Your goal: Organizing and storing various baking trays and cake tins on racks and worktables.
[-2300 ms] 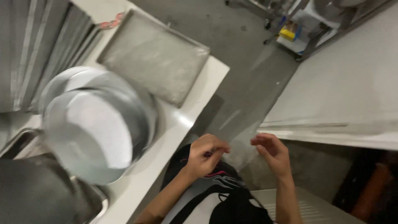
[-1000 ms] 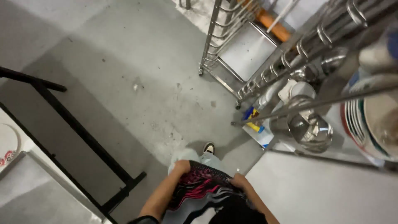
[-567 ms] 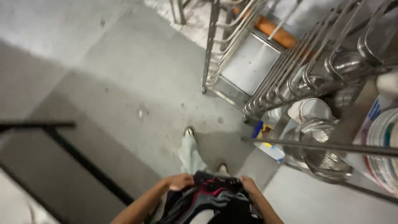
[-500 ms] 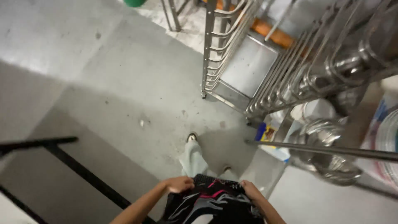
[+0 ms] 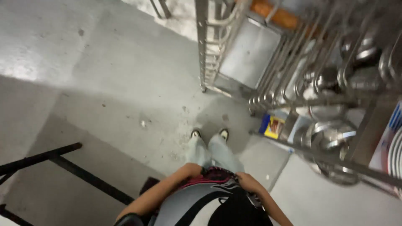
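Note:
I look straight down at my own body and the grey concrete floor (image 5: 125, 83). My left hand (image 5: 191, 169) rests at my left hip against the hem of my dark patterned shirt (image 5: 217, 178), its fingers hidden under the cloth. My right hand (image 5: 248, 182) is at my right hip, fingers curled on the same hem. Below them are my light trousers (image 5: 209, 152) and both shoes (image 5: 209, 134), standing close to a metal rack.
A steel rack (image 5: 318, 83) with hanging ladles, bowls and pans fills the right side, a flat metal tray (image 5: 249, 54) at its foot. A yellow and blue packet (image 5: 274, 127) lies low on it. Black frame legs (image 5: 63, 165) cross the lower left. A pale counter (image 5: 335, 196) is at lower right.
The view has swung from a counter with pans to the floor and rack. Both hands dropped from in front of my chest to my hips, and I have stepped closer to the rack.

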